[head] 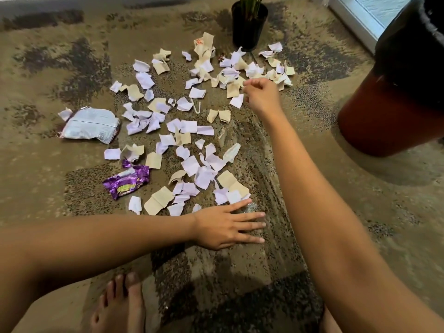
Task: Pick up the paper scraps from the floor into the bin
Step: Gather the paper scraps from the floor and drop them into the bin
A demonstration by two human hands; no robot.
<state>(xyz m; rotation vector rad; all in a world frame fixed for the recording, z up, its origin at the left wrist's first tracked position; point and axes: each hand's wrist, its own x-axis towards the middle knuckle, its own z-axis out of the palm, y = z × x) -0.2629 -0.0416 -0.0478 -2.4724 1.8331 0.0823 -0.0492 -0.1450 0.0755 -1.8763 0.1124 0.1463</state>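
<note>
Potted plant (pixel 249 22) — wrappers — carpet (pixel 336 212)

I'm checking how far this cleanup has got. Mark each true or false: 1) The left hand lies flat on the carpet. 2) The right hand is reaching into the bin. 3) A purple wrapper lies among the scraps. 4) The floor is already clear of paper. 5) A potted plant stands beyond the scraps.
1) True: the left hand lies palm down, fingers spread, on the carpet.
2) False: the right hand is curled over the paper scraps at the far side of the pile; the bin stands apart, to the right.
3) True: the purple wrapper lies at the pile's left edge.
4) False: many scraps cover the carpet.
5) True: the potted plant stands behind them.
</note>
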